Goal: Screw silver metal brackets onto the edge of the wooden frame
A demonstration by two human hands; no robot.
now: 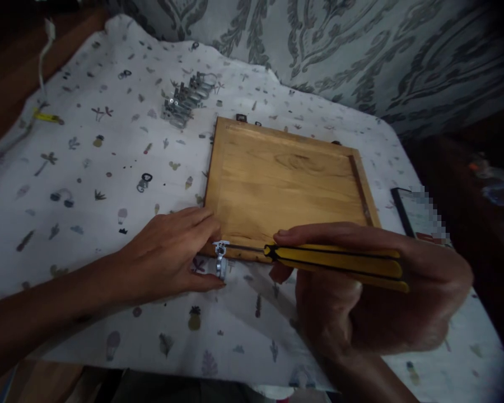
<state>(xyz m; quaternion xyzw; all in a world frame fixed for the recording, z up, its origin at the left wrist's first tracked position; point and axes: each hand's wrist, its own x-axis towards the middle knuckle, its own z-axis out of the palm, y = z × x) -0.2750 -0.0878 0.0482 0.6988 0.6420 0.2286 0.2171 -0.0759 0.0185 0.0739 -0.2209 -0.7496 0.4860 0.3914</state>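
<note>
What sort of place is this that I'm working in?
Probably a room in a home: the fruit-print tablecloth and what looks like leaf-patterned wallpaper seem domestic, while the yellow-handled screwdriver suggests the spot is serving as a makeshift workbench.

Pretty dimly lit, tbh. The back is taken up by a pale grey wall [340, 50] patterned with darker leafy scrolls, a white cloth [88, 229] printed with little pineapples and palms is spread below, and brown wood [12, 84] is half-swallowed by shadow upper left.
</note>
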